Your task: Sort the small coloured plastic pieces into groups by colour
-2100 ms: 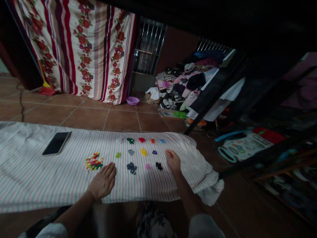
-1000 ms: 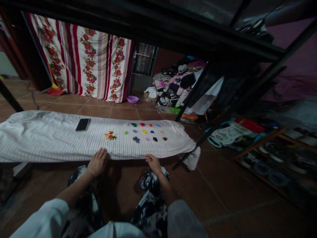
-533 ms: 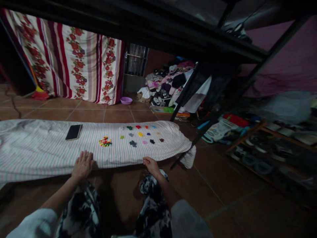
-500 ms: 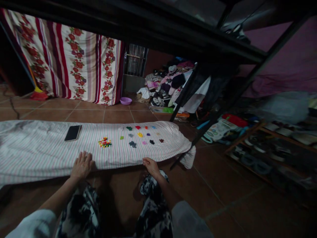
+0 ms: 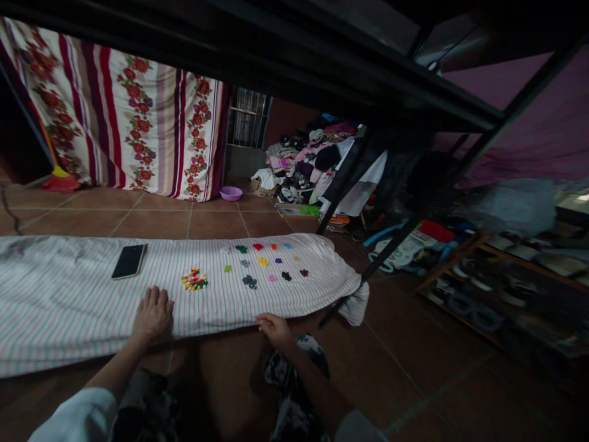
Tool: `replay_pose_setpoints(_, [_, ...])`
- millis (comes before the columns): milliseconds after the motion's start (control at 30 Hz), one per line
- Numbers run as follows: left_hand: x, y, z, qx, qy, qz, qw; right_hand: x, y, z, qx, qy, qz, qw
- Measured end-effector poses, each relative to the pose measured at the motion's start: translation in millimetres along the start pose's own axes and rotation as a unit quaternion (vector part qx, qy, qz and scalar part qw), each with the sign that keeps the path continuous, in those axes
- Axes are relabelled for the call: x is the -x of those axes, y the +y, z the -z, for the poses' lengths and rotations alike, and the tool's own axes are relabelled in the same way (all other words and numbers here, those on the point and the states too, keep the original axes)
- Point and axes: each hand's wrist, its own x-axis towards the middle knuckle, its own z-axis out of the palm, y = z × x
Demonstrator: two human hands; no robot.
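My left hand (image 5: 154,313) lies flat on the striped cloth (image 5: 92,307), fingers a little apart, below the dark phone (image 5: 129,261) and left of a mixed heap of coloured pieces (image 5: 194,280). At the cloth's near edge is my right hand (image 5: 275,328), its fingers closed; whatever they may hold is too small to tell. Beyond it lie several small piles sorted by colour, among them a dark grey pile (image 5: 250,282), a yellow pile (image 5: 262,261), a black pile (image 5: 286,276) and a red pile (image 5: 257,247).
A dark metal post (image 5: 386,248) rises at the cloth's right end, under a dark overhead frame. Behind are a purple basin (image 5: 230,193), a floral curtain (image 5: 163,123) and a heap of clothes (image 5: 313,159). A shoe rack (image 5: 483,245) stands at the right.
The cloth and piles appear slightly lower as the view shifts. My right hand has moved a little left along the near edge. My left hand stays resting on the cloth.
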Motion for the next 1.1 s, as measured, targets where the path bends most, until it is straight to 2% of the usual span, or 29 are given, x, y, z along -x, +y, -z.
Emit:
replay_pose_setpoints(200, [-14.0, 18.3, -5.7, 0.001, 0.026, 0.026, 0.999, -3.3, -13.3, -13.1, 0.031, -0.038, 0.001, 0.999])
replay_pose_setpoints(367, [-16.2, 28.9, -11.2, 0.022, 0.050, 0.037, 0.998, -18.5, -26.5, -26.8, 0.033, -0.063, 0.037, 0.997])
replay_pose_setpoints(567, [-12.3, 33.2, -9.0, 0.039, 0.066, 0.056, 0.995, -53.7, -33.5, -56.9, 0.040, -0.097, 0.074, 0.992])
replay_pose_setpoints(867, [-12.7, 34.8, -9.4, 0.033, 0.071, 0.056, 0.995, -120.1, -59.5, -102.3, 0.157, -0.073, 0.152, 0.973])
replay_pose_setpoints(1100, [-12.5, 35.2, -10.0, 0.008, 0.067, 0.056, 0.996, -147.3, -68.6, -131.6, 0.208, -0.075, 0.159, 0.962])
